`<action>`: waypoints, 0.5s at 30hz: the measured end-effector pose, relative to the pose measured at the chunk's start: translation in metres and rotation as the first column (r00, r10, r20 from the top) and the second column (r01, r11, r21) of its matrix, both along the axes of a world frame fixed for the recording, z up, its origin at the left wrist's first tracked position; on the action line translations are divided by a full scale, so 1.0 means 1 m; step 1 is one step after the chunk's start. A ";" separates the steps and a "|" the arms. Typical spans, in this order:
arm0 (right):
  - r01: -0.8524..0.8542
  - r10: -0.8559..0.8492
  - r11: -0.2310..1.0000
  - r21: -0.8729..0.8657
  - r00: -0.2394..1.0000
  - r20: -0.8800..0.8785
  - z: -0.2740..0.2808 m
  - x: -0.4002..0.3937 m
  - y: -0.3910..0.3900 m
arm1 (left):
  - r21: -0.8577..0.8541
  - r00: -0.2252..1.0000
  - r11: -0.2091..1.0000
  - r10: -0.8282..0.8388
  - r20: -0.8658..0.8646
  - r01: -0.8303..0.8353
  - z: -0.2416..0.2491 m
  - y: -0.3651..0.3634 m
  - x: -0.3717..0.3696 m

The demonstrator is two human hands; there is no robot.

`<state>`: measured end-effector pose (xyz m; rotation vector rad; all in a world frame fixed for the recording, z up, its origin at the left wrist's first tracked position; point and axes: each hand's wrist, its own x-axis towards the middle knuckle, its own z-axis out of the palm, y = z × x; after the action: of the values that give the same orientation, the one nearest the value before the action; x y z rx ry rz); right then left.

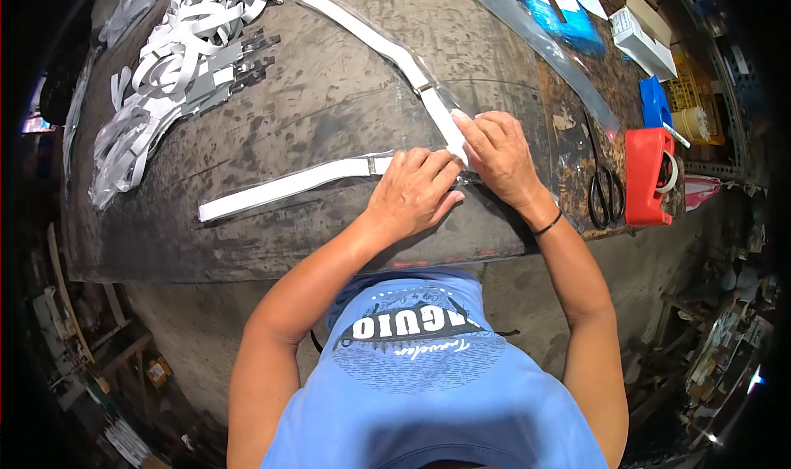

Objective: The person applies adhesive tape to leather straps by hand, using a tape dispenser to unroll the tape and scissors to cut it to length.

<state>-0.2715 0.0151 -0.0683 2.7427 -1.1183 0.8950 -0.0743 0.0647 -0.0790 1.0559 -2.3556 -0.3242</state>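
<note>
A white strap in a clear plastic sleeve runs from the left across the worktable to my left hand. Another white length, also in clear plastic, slants down from the top to my right hand. Each length has a small metal slider on it. Both hands meet close together near the table's front edge, fingers curled and pressing where the two lengths come together. Whether they are one strap or two is hidden under my fingers. My right thumb and fingers pinch the upper length.
A heap of white straps with clear plastic and dark clips lies at the upper left. On the right are black scissors, a red tape dispenser, a white box, a blue plastic packet and a long clear plastic strip.
</note>
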 end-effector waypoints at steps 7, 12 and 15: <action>-0.062 0.062 0.998 0.009 0.998 0.003 -0.003 0.002 -0.003 | -0.018 1.000 1.000 0.004 -0.030 -0.005 0.000 0.000 -0.001; -0.068 0.066 0.997 0.029 0.995 0.075 -0.006 0.006 -0.002 | -0.011 1.000 1.000 0.005 -0.017 -0.005 0.000 0.000 0.000; -0.064 0.061 0.997 0.036 0.995 0.081 -0.007 0.008 -0.001 | -0.007 1.000 1.000 0.015 -0.011 -0.015 -0.001 0.001 0.000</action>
<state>-0.2634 0.0143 -0.0757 2.8109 -1.0787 1.0102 -0.0746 0.0660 -0.0804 1.0651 -2.3370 -0.3148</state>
